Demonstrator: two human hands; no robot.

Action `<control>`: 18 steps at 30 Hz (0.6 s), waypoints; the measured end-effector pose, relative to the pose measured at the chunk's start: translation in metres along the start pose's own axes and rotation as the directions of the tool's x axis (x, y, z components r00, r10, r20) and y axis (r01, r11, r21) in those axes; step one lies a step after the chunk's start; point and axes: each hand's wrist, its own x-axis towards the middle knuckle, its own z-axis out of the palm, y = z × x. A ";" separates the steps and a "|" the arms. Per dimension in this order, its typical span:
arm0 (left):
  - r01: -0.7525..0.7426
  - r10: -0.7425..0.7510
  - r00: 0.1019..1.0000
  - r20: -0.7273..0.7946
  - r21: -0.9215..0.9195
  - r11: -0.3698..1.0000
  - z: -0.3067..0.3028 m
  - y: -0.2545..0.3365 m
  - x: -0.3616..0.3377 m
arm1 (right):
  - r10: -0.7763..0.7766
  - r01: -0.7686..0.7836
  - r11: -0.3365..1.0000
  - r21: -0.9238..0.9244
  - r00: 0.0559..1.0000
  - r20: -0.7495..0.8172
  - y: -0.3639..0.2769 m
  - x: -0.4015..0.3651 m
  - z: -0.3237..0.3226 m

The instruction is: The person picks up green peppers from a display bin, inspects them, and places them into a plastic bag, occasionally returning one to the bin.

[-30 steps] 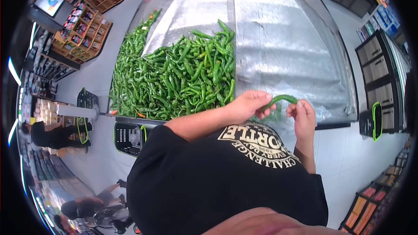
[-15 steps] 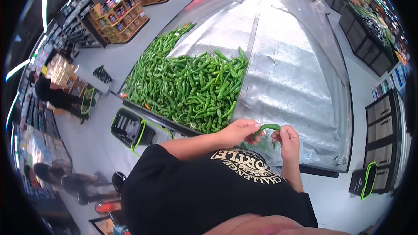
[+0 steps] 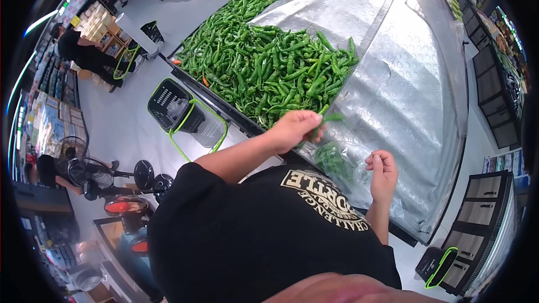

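My left hand point(image 3: 298, 130) is closed around a green chili pepper point(image 3: 334, 117), part of which sticks out past the fingertips. The hand is over the near edge of a heap of green chili peppers point(image 3: 269, 73). Below and to the right lies a clear plastic bag point(image 3: 343, 169) with green peppers inside. My right hand point(image 3: 383, 175) is beside this bag, thumb and fingers pinched together at what looks like its thin clear edge. The silvery display surface point(image 3: 404, 78) extends beyond both hands.
A black shopping basket point(image 3: 168, 104) with a green handle stands on the floor at left. Another basket point(image 3: 432, 266) is at lower right. Several fans point(image 3: 92, 171) stand at lower left. A person in black point(image 3: 84, 53) is farther off.
My hands have moved apart. The pepper, earlier between both hands, is now in my left hand, and the right is by the bag. The view has turned, and the bag shows more clearly.
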 end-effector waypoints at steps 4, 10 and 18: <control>-0.118 0.127 0.967 -0.222 0.055 0.991 -0.057 0.034 0.021 | 0.052 -0.067 0.985 -0.158 0.994 -0.097 0.003 -0.009 0.008; -0.358 0.404 0.826 -0.393 0.188 0.915 -0.140 0.068 0.069 | 0.201 -0.253 0.907 -0.336 0.963 -0.182 0.005 -0.026 0.016; -0.288 0.846 0.518 -0.123 0.907 0.308 -0.205 0.092 0.131 | 0.115 -0.359 0.799 -0.482 0.879 -0.463 0.014 -0.046 0.032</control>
